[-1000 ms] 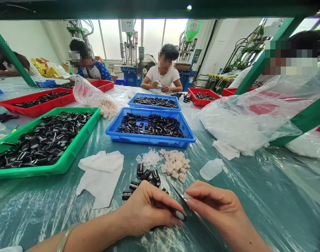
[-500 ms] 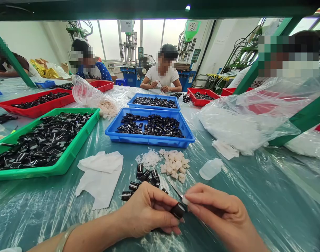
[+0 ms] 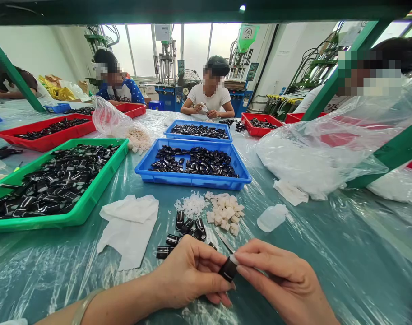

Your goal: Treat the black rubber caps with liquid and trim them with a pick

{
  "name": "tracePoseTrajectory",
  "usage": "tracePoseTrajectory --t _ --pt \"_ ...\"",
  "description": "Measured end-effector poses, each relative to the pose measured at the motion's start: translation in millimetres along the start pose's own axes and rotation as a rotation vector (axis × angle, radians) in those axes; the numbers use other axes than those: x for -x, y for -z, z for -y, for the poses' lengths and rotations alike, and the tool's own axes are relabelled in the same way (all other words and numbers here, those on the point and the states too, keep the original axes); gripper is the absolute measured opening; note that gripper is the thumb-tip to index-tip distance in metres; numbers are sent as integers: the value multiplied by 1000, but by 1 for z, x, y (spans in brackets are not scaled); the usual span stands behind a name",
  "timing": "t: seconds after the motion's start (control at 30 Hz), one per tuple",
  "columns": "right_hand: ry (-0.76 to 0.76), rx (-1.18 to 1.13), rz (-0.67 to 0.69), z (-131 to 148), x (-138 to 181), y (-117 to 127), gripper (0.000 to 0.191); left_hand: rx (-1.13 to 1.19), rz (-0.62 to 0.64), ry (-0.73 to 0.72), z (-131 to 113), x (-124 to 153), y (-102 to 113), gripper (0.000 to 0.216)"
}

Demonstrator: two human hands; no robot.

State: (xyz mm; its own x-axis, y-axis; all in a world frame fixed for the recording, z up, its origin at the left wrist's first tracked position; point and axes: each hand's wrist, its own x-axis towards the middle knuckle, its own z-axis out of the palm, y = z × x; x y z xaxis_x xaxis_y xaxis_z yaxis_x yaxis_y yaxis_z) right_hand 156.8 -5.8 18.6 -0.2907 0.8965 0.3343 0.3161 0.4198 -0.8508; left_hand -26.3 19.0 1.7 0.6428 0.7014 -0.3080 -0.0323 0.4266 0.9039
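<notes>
My left hand (image 3: 192,271) pinches a small black cap (image 3: 228,269) between thumb and fingers near the table's front edge. My right hand (image 3: 283,280) meets it from the right, its fingertips pressing on the cap's top end, and it also holds thin metal tweezers (image 3: 225,241) whose tip sticks out toward the far side. Just beyond the hands lie several loose black caps (image 3: 187,228), a heap of small cream foam pieces (image 3: 225,213) and a mound of fine white bits (image 3: 191,205).
A blue tray (image 3: 192,179) of black caps sits ahead, a green tray (image 3: 87,203) at left, red trays (image 3: 43,140) behind. White cloths (image 3: 129,228) lie left, a small plastic bottle (image 3: 271,217) right, big plastic bags (image 3: 314,153) beyond. Other people sit across the table.
The cap has turned upright between my hands and my right fingertips have closed onto its top. The tweezers have swung from lying across the cap to pointing away.
</notes>
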Motion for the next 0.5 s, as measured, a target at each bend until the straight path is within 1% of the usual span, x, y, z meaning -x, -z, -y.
tracePoseTrajectory --t 0.1,0.3,0.5 --pt "15 4 14 -2 0 -2 29 9 -14 -8 -1 0 -1 24" --pt "-20 -11 -22 -6 0 -10 28 23 -31 0 0 1 -1 25" --pt "-103 -13 14 -5 2 -11 20 -10 -45 15 0 1 -2 21"
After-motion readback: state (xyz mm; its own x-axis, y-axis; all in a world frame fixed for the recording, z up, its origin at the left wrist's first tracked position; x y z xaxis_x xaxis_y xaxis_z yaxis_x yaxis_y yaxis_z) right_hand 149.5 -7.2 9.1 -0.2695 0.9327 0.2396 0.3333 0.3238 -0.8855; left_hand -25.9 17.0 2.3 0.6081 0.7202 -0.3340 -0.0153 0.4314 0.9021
